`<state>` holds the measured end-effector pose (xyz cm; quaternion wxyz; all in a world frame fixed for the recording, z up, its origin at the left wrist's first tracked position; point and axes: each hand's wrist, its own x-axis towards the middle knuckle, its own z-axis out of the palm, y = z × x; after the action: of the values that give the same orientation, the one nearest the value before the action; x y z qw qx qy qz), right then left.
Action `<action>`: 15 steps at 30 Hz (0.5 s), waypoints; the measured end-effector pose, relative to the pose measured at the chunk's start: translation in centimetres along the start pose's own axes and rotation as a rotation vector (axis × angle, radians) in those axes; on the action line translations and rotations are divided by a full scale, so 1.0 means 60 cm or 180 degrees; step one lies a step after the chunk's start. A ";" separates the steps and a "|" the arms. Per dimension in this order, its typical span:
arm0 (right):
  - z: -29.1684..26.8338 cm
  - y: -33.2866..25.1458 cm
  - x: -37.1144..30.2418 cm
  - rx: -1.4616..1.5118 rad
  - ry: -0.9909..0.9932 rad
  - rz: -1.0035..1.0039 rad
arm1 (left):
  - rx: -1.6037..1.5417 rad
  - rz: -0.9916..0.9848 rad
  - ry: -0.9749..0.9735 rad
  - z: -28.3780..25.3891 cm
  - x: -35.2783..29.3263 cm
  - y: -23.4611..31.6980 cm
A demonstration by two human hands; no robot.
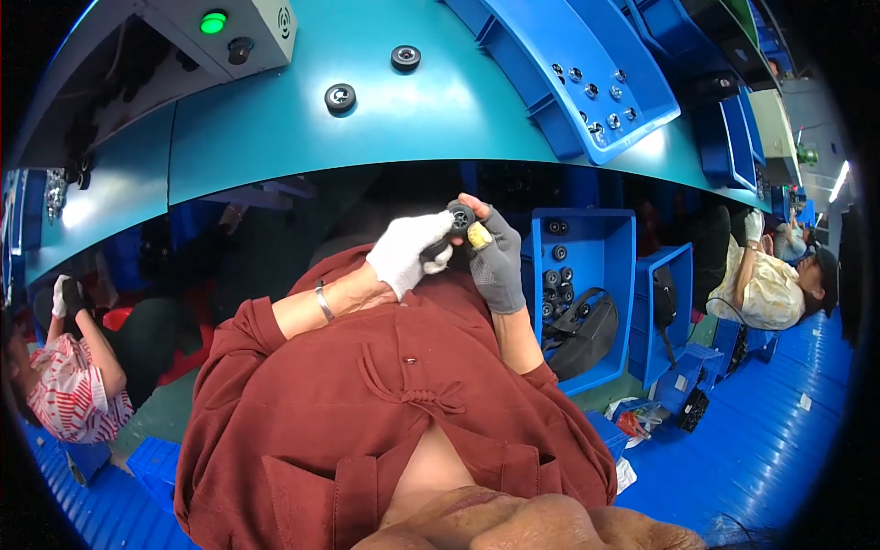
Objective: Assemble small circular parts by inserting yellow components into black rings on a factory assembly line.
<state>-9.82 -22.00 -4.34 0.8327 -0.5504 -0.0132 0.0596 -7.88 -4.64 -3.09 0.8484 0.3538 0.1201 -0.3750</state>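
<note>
A small black wheel [461, 217] with a spoked hub is held in front of my chest, just off the table's near edge. My left hand [403, 255], in a white glove, grips its left side with closed fingers. On its right, my right hand [499, 264] pinches it, wearing a grey glove with bare fingertips and a yellow wrap on the thumb. Something dark shows below the wheel by my left fingers; its kind is unclear. Two more black wheels lie apart on the green table, one nearer [340, 98] and one farther [405, 59].
A blue tray [550, 101] with several shiny chrome pieces rests on the table. Beside my right arm, a blue bin [629, 302] holds black wheels and a black bag [587, 341]. A grey machine [261, 37] with a green light stands far left. Other people sit at both sides.
</note>
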 end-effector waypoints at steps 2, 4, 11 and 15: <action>0.012 -0.004 -0.001 0.0566 0.0067 0.0219 | 0.0075 -0.0018 0.0300 0.008 -0.003 0.007; 0.018 -0.008 -0.001 0.0630 0.0125 0.0245 | 0.0036 -0.0020 0.0403 0.015 -0.003 0.009; 0.023 -0.032 -0.004 -0.0172 0.0411 0.0447 | 0.0562 0.0139 0.0337 0.004 -0.007 0.008; 0.031 -0.037 -0.010 -0.0494 0.0451 0.0278 | 0.0836 0.0341 0.0377 0.003 -0.012 0.008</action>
<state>-10.39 -21.20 -1.53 0.7830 -0.6161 0.0651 0.0555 -8.03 -4.18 -2.38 0.8051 0.4891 0.1008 -0.3202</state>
